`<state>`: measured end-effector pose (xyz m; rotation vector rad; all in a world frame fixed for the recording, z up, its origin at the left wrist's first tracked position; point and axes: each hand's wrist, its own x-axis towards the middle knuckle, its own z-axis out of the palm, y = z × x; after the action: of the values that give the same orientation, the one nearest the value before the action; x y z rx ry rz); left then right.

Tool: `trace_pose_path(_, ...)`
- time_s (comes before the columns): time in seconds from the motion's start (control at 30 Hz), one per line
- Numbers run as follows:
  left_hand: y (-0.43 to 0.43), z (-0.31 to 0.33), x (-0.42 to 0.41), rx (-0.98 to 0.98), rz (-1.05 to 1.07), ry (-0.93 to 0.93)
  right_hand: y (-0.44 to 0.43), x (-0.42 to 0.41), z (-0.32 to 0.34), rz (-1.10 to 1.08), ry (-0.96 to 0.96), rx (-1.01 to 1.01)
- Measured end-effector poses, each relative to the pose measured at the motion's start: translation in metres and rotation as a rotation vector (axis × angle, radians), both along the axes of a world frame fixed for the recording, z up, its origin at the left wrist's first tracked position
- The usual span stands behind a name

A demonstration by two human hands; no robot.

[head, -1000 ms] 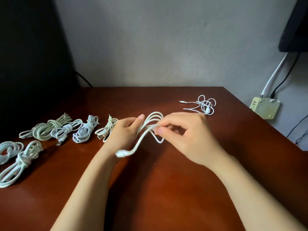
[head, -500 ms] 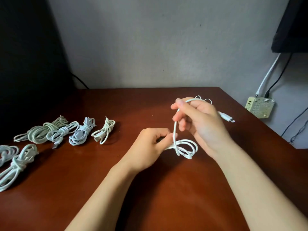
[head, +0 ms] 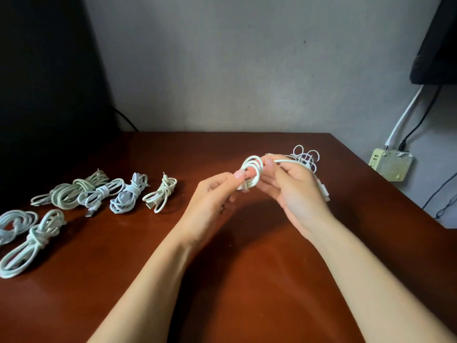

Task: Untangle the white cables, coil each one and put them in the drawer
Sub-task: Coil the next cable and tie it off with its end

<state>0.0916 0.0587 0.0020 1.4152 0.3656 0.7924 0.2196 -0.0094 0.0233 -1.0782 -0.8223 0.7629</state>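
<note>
Where its loops had hung low half a second before, our left hand (head: pixel 217 194) pinched the coiled white cable (head: pixel 251 173) up at one o'clock above the bench (head: pixel 247 268), and our right hand (head: pixel 294 191) gripped its tail (head: pixel 284 161) close beside. We judged the binding wrap under way, with the drawer still ahead.

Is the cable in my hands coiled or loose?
Partly coiled: the cable forms several loops pinched by the left hand, a tail running through the right hand.

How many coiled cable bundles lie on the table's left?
6. Back row: greenish coil, white coil, bluish coil, cream coil. Nearer, left edge: pale knotted coil, pale cropped coil.
</note>
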Motion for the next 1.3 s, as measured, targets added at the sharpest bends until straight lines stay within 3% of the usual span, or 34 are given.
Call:
trace_pose_path(0.17, 0.001, 0.003, 0.001, 0.005, 0.175, -0.023, 0.006, -0.002, -0.013, -0.02, 0.234, -0.117)
trace_pose_path(0.33, 0.016, -0.008, 0.001, 0.177, 0.396, 0.132, 0.009, -0.002, -0.021, -0.046, 0.226, -0.363)
trace_pose_path(0.4, 0.02, -0.011, 0.0, 0.274, 0.46, 0.207, 0.006, -0.004, -0.014, 0.032, 0.135, -0.413)
trace_pose_path(0.5, 0.027, -0.015, -0.002, 0.299, 0.513, 0.236, -0.006, -0.004, -0.001, 0.233, -0.282, -0.46)
trace_pose_path(0.6, 0.03, -0.014, -0.002, 0.204, 0.521, 0.18, -0.023, -0.003, 0.017, 0.705, -0.663, -0.465)
trace_pose_path(0.67, 0.029, -0.012, -0.002, 0.138, 0.52, 0.157, -0.034, 0.003, 0.026, 1.013, -0.698, -0.452)
trace_pose_path(0.73, 0.027, -0.009, -0.001, 0.066, 0.494, 0.12, -0.042, 0.009, 0.032, 1.1, -0.622, -0.378)
trace_pose_path(0.8, 0.024, -0.007, -0.001, 0.011, 0.45, 0.082, -0.043, 0.015, 0.035, 0.917, -0.484, -0.287)
trace_pose_path(0.87, 0.022, -0.004, -0.001, -0.022, 0.389, 0.058, -0.035, 0.02, 0.029, 0.545, -0.408, -0.207)
trace_pose_path(0.93, 0.021, -0.004, -0.002, -0.023, 0.337, 0.063, -0.023, 0.021, 0.016, 0.121, -0.693, -0.133)
trace_pose_path(1.0, 0.022, -0.004, -0.004, -0.015, 0.3, 0.087, -0.014, 0.018, 0.002, -0.111, -1.103, -0.112)
trace_pose_path(1.17, 0.022, -0.002, -0.006, -0.063, 0.225, 0.048, -0.011, 0.009, -0.012, -0.073, -1.516, -0.23)
trace_pose_path(1.3, 0.02, 0.001, -0.005, -0.152, 0.249, 0.02, -0.009, 0.003, -0.012, -0.079, -1.497, -0.135)
